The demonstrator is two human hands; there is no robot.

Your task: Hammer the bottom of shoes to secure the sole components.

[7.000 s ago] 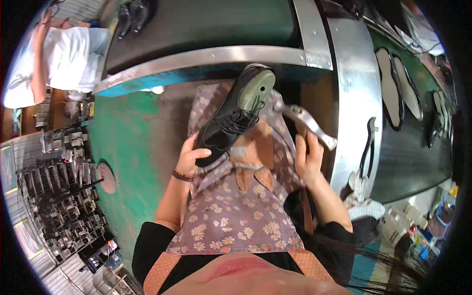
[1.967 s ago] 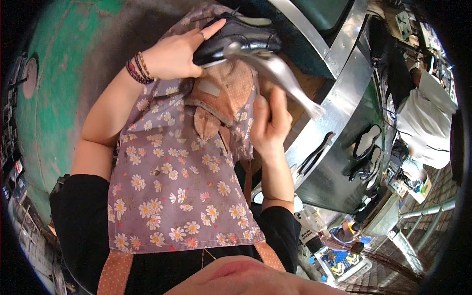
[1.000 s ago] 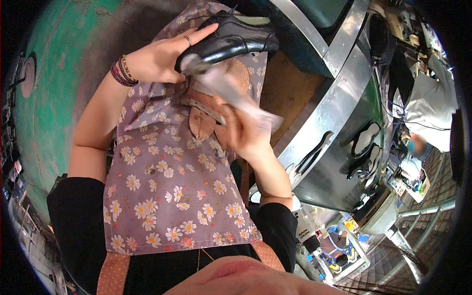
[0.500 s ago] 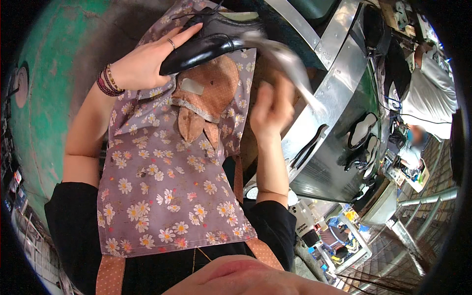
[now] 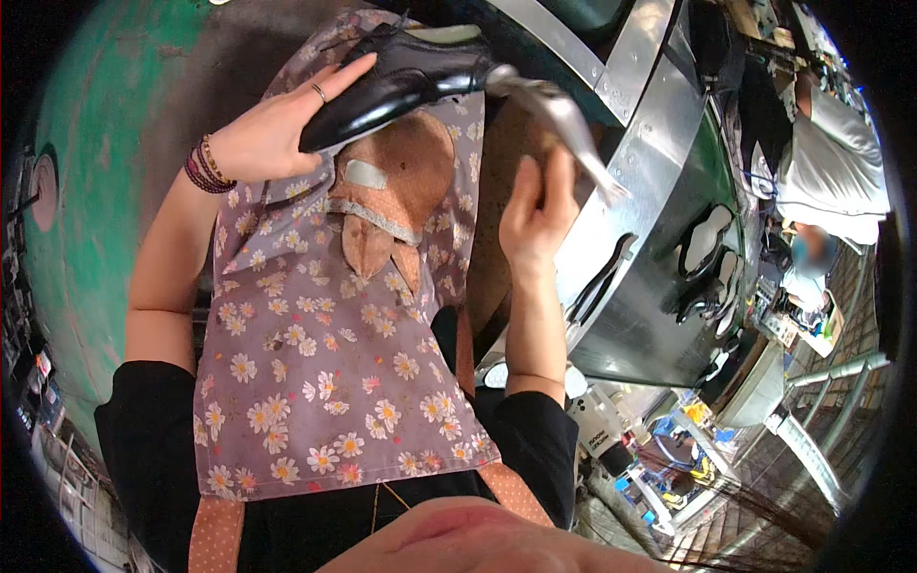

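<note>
- The shoe [image 5: 401, 81] is up over the lap, above the floral apron [image 5: 325, 372], just short of the metal edge of the counter [image 5: 630, 86]; it rests on nothing but the hands.
- Left hand [image 5: 277, 129] cups the shoe from the person's left, fingers [image 5: 334, 81] wrapped along its side, closed on it.
- The shoe's long axis runs left to right, slightly tilted, with one end toward the counter edge and the other low toward the left wrist.
- Right hand [image 5: 540, 205] sits below and to the right of the shoe, fingers curled around the handle of a metal tool [image 5: 564, 124]; the grip is firm.
- The key relation: the tool's head meets the shoe's right end, its shaft slanting down and right, away from the shoe toward the counter's metal face. The tool's contact point is blurred, so I can't say if it bites the shoe or only touches.
- The left hand is the nearer one to the shoe; the right reaches it only through the tool.
- Against half a second ago: the shoe sits a little further right and higher in view, the right hand has risen closer under it, and the tool lies at much the same slant.
- Seven seconds back, the shoe stood sole-up and the tool hung clear of it to the right.
</note>
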